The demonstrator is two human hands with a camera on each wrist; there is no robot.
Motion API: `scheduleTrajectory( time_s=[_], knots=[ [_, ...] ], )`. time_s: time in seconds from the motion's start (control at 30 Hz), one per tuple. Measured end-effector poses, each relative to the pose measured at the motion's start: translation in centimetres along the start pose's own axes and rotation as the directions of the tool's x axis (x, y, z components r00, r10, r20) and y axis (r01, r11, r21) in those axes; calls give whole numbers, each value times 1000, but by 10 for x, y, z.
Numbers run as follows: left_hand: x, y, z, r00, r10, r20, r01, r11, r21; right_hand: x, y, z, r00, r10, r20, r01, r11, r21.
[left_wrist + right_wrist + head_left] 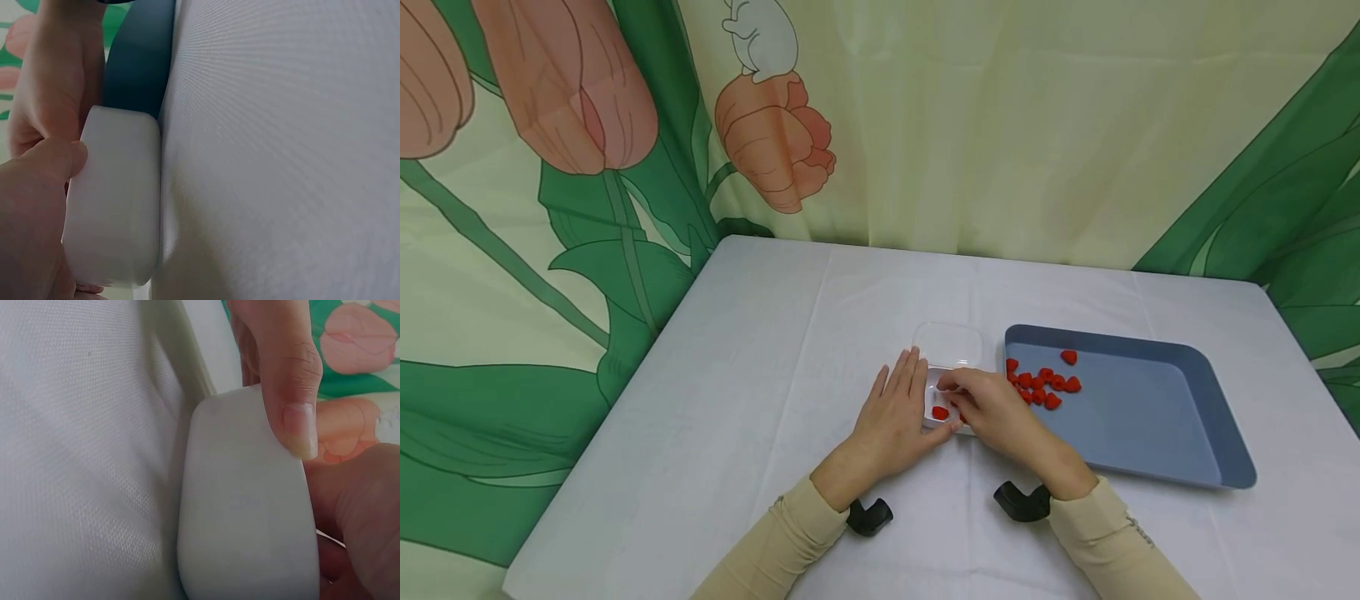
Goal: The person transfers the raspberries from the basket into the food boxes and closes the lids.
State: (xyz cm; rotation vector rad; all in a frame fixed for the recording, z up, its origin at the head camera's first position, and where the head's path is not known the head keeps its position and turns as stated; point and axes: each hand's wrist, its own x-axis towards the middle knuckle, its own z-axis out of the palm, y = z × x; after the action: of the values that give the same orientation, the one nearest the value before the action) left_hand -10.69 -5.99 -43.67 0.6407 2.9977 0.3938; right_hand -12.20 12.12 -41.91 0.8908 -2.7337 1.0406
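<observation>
A small white box stands on the table with red raspberries inside. My left hand lies along the box's left side with fingers straight, its thumb pressed on the near wall by the rim. From the right, my right hand reaches over the box with bent fingers, fingertips inside it. I cannot tell whether they pinch a raspberry, as the hand covers part of the inside. A clear lid lies behind the box, by its far edge.
To the right is a blue-grey tray, its left part holding several more raspberries. Its left edge is close to the box. Black curved pieces show at both wrists. A printed curtain hangs behind the white-covered table.
</observation>
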Motion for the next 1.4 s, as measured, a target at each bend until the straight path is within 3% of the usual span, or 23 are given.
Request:
scheduleTrajectory(
  time_s=[0.23,0.53,0.8,0.97,1.4],
  knots=[
    [0,2,-2,1000,-10,22,9,1000,9,-2,-2,-7,997,-53,-50,54,999,6],
    [0,1,0,1000,-2,-5,2,1000,22,-4,1,-24,993,-47,-112,45,999,-25],
    [-1,0,0,1000,12,-10,-11,1000,26,-11,13,-40,973,-74,-217,57,995,-84],
    [0,-1,1,1000,11,-7,-10,1000,16,-16,25,-48,961,-57,-271,27,993,-115],
    [1,-1,1,1000,5,2,-5,1000,9,-27,49,-76,945,35,-325,-103,976,-193]
  ],
)
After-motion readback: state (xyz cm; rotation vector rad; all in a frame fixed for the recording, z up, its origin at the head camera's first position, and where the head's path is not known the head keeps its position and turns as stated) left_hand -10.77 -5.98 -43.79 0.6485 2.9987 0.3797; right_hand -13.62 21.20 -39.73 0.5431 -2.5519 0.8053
